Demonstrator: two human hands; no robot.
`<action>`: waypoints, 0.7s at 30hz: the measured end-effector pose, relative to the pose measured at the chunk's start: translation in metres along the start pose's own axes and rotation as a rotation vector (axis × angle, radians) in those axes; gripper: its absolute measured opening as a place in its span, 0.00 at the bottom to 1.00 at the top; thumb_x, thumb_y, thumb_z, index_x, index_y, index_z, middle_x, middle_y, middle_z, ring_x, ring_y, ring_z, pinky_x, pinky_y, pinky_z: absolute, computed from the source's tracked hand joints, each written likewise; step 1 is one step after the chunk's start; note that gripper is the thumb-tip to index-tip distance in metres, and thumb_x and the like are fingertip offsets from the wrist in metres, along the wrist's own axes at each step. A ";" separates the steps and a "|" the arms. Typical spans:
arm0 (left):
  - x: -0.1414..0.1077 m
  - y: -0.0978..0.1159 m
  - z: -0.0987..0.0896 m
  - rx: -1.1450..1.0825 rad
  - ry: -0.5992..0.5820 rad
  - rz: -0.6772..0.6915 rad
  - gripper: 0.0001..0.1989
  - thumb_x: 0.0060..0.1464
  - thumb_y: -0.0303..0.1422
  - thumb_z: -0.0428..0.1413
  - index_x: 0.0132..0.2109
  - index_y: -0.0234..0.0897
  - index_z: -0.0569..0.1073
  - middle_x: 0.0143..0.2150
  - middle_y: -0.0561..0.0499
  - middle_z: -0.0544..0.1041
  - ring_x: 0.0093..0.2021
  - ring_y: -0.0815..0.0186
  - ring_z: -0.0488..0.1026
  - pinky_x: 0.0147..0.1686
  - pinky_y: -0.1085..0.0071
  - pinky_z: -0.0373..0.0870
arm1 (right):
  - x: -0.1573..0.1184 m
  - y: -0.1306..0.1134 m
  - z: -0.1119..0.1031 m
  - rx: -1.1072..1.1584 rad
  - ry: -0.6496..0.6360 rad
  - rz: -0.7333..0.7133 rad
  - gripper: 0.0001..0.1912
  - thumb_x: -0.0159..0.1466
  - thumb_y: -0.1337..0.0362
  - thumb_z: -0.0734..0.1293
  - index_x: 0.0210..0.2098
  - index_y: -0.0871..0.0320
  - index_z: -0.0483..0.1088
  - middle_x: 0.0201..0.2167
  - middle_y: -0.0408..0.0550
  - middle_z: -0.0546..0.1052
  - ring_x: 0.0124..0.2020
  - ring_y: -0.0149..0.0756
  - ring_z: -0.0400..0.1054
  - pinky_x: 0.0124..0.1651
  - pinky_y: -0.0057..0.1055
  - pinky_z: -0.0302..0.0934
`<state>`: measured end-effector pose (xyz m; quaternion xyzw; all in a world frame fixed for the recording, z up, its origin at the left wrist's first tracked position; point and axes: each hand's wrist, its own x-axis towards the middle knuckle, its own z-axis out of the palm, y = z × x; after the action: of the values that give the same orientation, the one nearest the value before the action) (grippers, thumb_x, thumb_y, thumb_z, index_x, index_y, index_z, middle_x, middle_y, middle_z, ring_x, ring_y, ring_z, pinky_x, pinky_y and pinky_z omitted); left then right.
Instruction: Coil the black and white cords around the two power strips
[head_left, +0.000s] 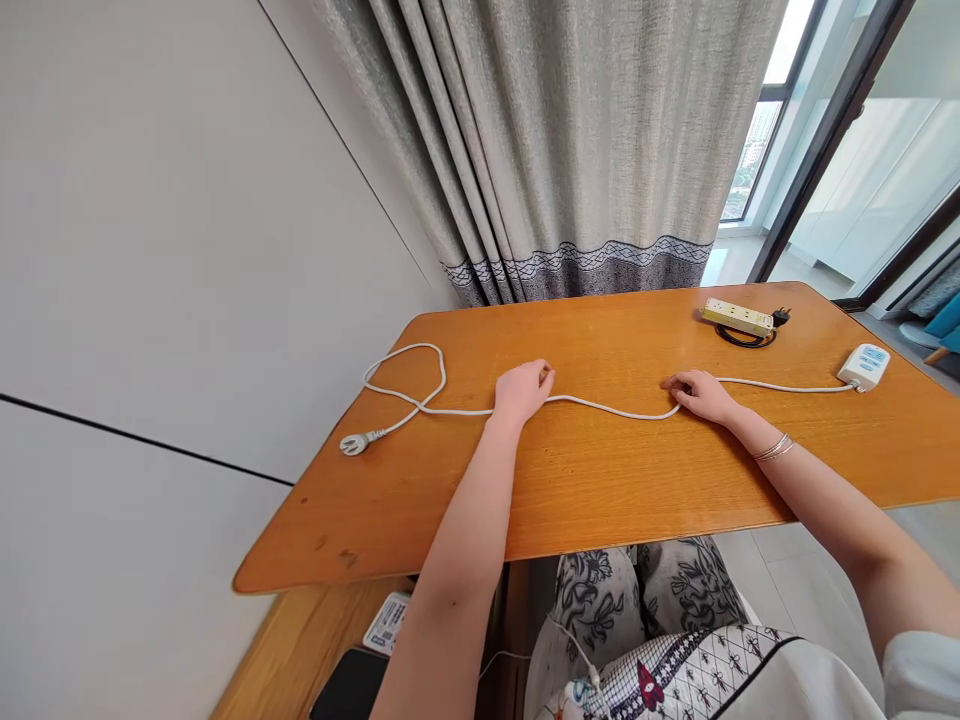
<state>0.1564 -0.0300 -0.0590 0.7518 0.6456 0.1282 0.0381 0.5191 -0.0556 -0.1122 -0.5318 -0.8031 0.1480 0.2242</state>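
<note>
A white power cord (pixel 607 407) stretches across the wooden table (pixel 600 490), with its plug (pixel 354 444) lying at the left beside a loose loop. My left hand (pixel 525 390) is closed over the middle of the cord, its fingers curled and partly hidden under the palm. Farther right, my right hand (pixel 701 395) has its fingers bent around the same cord, close to the tabletop. From there the cord runs on to a white socket block (pixel 864 367) near the right end of the table.
A yellowish power strip (pixel 739 317) with a bundled black cord and plug lies at the back right. A grey curtain (pixel 600 150) hangs behind the table, and a white wall (pixel 150 250) stands at the left. Below the table's front edge is a dark flat object (pixel 356 685).
</note>
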 end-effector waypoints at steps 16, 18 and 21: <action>-0.001 -0.015 0.002 -0.145 0.068 -0.097 0.14 0.64 0.37 0.54 0.54 0.39 0.76 0.53 0.45 0.81 0.48 0.59 0.81 0.47 0.66 0.73 | 0.074 0.101 -0.094 -0.407 0.289 0.621 0.38 0.62 0.63 0.65 0.69 0.69 0.58 0.71 0.68 0.57 0.71 0.60 0.52 0.70 0.56 0.49; 0.001 -0.009 0.009 -0.201 0.085 -0.057 0.12 0.64 0.36 0.54 0.51 0.39 0.77 0.51 0.47 0.81 0.45 0.61 0.81 0.45 0.67 0.72 | 0.079 0.111 -0.102 -0.424 0.219 0.739 0.42 0.62 0.62 0.66 0.72 0.67 0.52 0.74 0.67 0.52 0.75 0.60 0.43 0.71 0.62 0.43; 0.001 -0.005 0.015 -0.233 0.104 -0.014 0.11 0.63 0.35 0.55 0.49 0.40 0.78 0.50 0.47 0.82 0.43 0.61 0.81 0.43 0.66 0.72 | 0.082 0.123 -0.106 -0.412 0.132 0.877 0.42 0.61 0.61 0.68 0.71 0.65 0.54 0.70 0.70 0.59 0.74 0.65 0.44 0.68 0.69 0.46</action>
<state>0.1550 -0.0261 -0.0748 0.7302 0.6326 0.2409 0.0926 0.6437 0.0675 -0.0630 -0.8616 -0.5001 0.0323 0.0811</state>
